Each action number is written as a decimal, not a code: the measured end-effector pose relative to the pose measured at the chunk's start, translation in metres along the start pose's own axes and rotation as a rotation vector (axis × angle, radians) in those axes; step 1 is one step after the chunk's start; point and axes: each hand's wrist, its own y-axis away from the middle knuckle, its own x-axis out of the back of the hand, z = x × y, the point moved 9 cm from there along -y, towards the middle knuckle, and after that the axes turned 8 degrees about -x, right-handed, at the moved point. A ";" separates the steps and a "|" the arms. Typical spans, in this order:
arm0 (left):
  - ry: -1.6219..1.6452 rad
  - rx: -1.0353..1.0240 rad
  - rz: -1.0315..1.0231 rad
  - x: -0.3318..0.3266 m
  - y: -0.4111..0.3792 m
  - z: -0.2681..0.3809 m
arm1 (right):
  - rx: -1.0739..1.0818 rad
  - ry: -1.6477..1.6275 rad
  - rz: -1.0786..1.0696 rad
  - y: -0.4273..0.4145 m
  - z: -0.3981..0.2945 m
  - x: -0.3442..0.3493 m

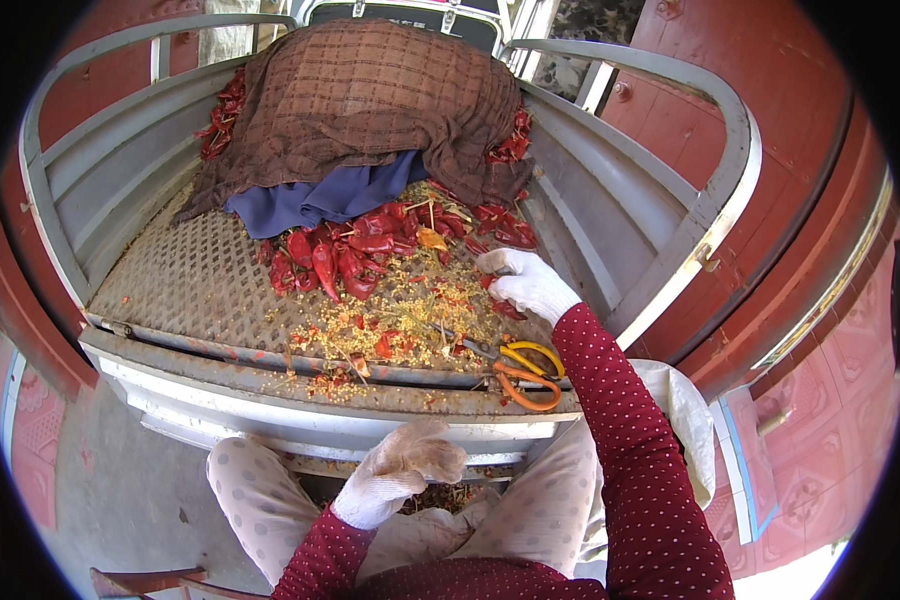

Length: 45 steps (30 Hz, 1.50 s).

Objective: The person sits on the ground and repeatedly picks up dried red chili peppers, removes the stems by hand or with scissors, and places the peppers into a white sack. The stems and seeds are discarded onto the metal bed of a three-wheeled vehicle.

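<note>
My right hand [526, 283], in a white glove, reaches over the cargo bed beside its right side wall. Its fingers are half curled, with bits of red chili [508, 310] beneath them; whether they grip one I cannot tell. My left hand [409, 465], in a glove stained at the fingers, hovers over my lap by the bed's rear edge. It holds nothing that I can see. A heap of dried red chilies [345, 255] lies mid-bed, left of my right hand. Scissors [521, 365] with one yellow and one orange handle rest near the edge, blades among scattered seeds [390, 319].
A brown checked cloth [375, 90] covers a large mound, with blue fabric [322, 195] below it and more chilies [229, 112] at its sides. Metal rails [727, 112] flank the bed. A white sack [675, 420] hangs to my right.
</note>
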 end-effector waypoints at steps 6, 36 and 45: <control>-0.004 0.018 0.025 -0.009 -0.008 -0.005 | -0.057 -0.232 0.069 0.020 0.007 0.015; -0.478 0.060 0.220 -0.020 -0.011 -0.004 | 0.597 0.213 0.245 0.202 -0.061 -0.116; -0.340 0.020 0.297 -0.008 -0.009 -0.010 | -0.062 -0.686 -0.058 0.180 -0.001 -0.133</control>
